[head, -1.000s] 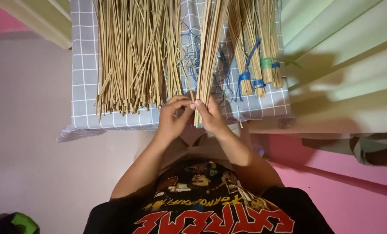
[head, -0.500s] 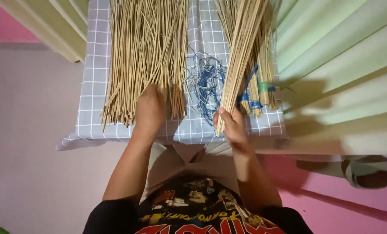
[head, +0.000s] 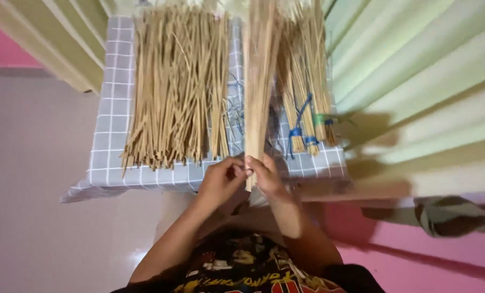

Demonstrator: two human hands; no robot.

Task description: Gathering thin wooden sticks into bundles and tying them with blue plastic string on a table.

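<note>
Where the pale floor (head: 30, 163) on the left gives way to a pink one at lower right, a small table (head: 106, 163) stands under a grey cloth with white checks, backed by light green curtain folds (head: 416, 76) and yellowish ones at upper left. Spread over the left half of the table lies a loose heap of tan sticks (head: 177, 87), their long axis running away from the person, cut ends near the front edge. Just below that edge the left hand (head: 221, 182) is curled, fingertips meeting the right hand (head: 267, 176), and both pinch the near end of a gathered bundle of sticks (head: 257, 81). That bundle points straight away from the person, up the middle of the table. To its right lie tied bundles (head: 307, 103) bound with blue and green bands, with tangled blue string (head: 234, 119) between the heaps.
</note>
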